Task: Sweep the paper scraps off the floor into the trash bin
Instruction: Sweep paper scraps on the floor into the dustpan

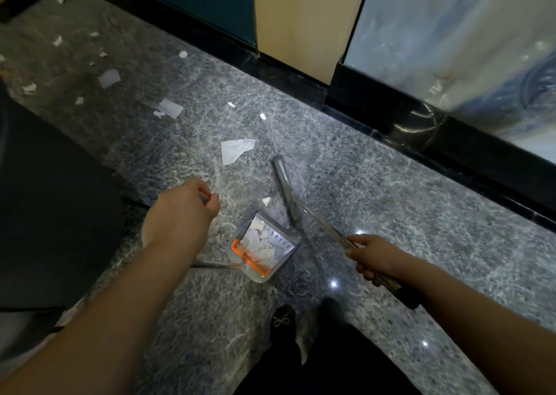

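Left hand (192, 205) grips the dustpan (263, 245) handle; right hand (373, 257) grips the broom (285, 190); paper scraps (236, 151) lie at 11 o'clock.

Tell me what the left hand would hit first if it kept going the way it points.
Likely the big paper scrap lying on the floor just beyond the left hand; depth is unclear, so it might pass above it.

The floor (376, 202) is speckled grey stone, polished, with small bright glints of light beside and below the right hand (376, 257). Beyond both hands a black skirting (391, 114) runs slantwise along the wall. Above it stand a teal panel (204, 0), a beige panel (304, 18) and a pale, blurred glass pane (451, 42). Left of the left hand (183, 211) lies a large dark shape (51, 214), too dim to identify.
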The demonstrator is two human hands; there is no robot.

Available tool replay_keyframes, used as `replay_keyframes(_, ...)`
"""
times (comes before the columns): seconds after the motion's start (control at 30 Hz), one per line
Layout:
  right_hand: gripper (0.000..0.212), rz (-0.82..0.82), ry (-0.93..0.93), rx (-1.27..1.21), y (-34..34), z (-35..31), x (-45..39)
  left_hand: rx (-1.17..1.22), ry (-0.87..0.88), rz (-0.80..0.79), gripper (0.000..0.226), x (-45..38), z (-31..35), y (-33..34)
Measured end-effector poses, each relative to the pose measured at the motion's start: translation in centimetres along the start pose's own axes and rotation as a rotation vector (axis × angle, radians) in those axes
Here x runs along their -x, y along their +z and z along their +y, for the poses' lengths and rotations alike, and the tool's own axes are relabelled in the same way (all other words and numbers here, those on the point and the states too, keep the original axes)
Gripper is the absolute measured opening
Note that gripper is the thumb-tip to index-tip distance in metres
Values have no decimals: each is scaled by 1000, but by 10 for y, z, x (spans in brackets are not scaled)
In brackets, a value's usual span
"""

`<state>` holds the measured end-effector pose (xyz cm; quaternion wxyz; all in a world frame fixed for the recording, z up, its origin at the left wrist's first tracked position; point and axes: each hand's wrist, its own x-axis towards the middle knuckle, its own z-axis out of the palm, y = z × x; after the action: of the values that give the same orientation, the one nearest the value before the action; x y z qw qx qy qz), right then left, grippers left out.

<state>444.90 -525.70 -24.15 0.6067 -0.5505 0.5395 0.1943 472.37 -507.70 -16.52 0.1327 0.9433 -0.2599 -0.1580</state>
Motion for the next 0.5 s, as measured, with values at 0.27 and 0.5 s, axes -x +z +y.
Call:
replay_keyframes(0.27, 32, 6, 26, 101, -16, -52, -65, -42, -19, 4, 16, -56, 5, -11)
replay_keyframes(0.5, 30, -69, -38, 237, -31, -116, -118, -118, -17, -42, 16, -107, 21, -11)
